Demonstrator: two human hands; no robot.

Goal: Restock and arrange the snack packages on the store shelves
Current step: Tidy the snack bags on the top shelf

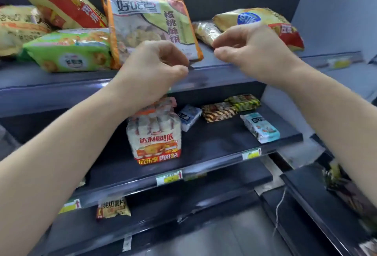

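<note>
Head view: walnut-biscuit packs [151,29] upright in a row on top shelf [51,84], upper centre of frame.
Left hand [157,66]: fingers curled before front pack's lower edge; grip impossible to tell.
Right hand [253,49]: fingers curled just beside clear packet [206,31]; hold impossible to tell.
Left of packs: green bag [69,49], lying flat.
Middle shelf [214,139]: pie bag [157,135] upright, centre frame.

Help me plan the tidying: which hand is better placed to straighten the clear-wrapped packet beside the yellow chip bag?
Right. The right hand is beside the clear-wrapped packet; the left hand is farther off, before the walnut biscuit pack.
</note>
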